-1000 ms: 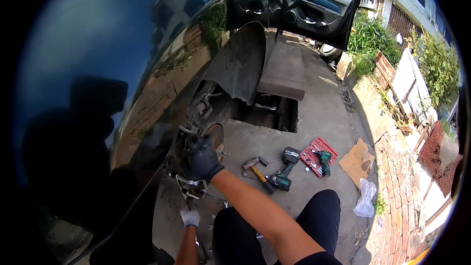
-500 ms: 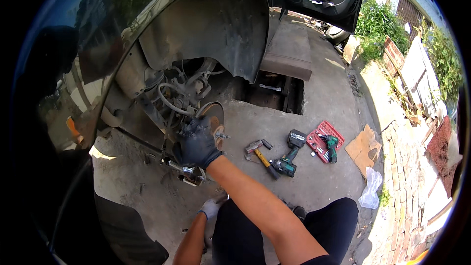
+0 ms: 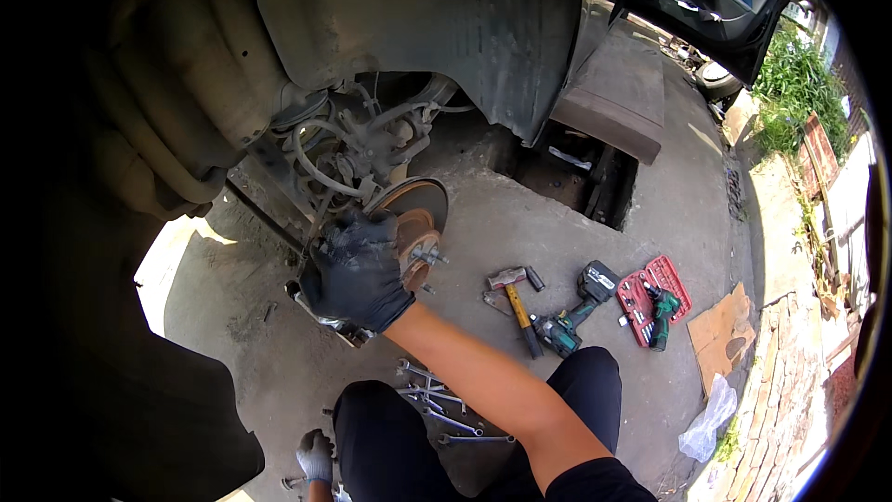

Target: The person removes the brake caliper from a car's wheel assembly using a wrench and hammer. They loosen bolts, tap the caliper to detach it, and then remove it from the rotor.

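Note:
My right hand [image 3: 358, 270], in a black glove, is closed at the inner side of a rusty brake disc [image 3: 423, 214] with wheel studs. Its fingers curl round a part that the glove hides. Just below the hand shows a shiny metal part [image 3: 346, 330]. Low in view, left of my knee, my left hand [image 3: 316, 454] in a whitish glove is curled near the ground. Whatever it holds, if anything, cannot be made out. A small metal piece [image 3: 292, 482] lies beside it. Several wrenches [image 3: 451, 420] lie on the concrete between my legs.
A hammer [image 3: 517, 307], a cordless impact wrench [image 3: 581, 311] and a green drill [image 3: 662, 316] on a red socket case [image 3: 641, 293] lie to the right. Beyond are a floor pit [image 3: 557, 177], cardboard [image 3: 723, 335] and a plastic bag [image 3: 711, 418]. The wheel arch [image 3: 418, 28] overhangs the disc.
My view has moved closer to the wheel arch, bringing the wrenches into sight. My right hand stays by the brake disc. My left hand has moved left and down, away from my knee.

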A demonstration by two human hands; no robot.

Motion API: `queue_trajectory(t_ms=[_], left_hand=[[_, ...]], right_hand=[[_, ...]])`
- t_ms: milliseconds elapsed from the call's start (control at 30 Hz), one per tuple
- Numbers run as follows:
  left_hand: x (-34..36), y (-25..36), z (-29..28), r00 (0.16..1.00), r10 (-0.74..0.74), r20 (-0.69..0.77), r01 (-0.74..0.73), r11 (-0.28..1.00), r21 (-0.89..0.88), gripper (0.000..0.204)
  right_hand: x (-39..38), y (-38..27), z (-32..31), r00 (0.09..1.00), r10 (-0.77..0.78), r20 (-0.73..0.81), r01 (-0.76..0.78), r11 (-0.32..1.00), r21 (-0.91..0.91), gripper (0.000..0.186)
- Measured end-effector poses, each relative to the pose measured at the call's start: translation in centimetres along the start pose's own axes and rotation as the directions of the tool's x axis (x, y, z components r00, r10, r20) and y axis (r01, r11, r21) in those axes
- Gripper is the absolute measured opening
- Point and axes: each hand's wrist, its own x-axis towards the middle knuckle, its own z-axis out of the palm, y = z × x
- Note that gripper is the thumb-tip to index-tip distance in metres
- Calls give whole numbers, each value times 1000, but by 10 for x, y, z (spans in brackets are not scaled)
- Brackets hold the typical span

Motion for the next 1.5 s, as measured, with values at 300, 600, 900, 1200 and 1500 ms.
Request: queue_trajectory(t_ms=[300, 600, 900, 1200, 1500], left_hand=[[-62, -117, -90, 961, -104, -256, -74, 795, -602, 33], [-177, -127, -78, 811, -249, -529, 315, 948, 37, 37], [-150, -77, -45, 695, -252, -673, 638, 647, 417, 111], [-127, -80, -20, 646, -168, -745, 711, 486, 508, 94], [-134, -86, -73, 786, 56, -616, 366, 762, 535, 78]], right_hand=[[1, 16, 4, 988, -111, -106, 125, 983, 137, 26], [2, 7, -1, 984, -142, -110, 146, 989, 31, 29], [-4, 8, 14, 973, -213, -90, 205, 975, -90, 34], [-8, 15, 15, 978, -195, -74, 193, 980, -37, 34], [3, 2, 0, 985, -161, -57, 164, 986, 38, 28]])
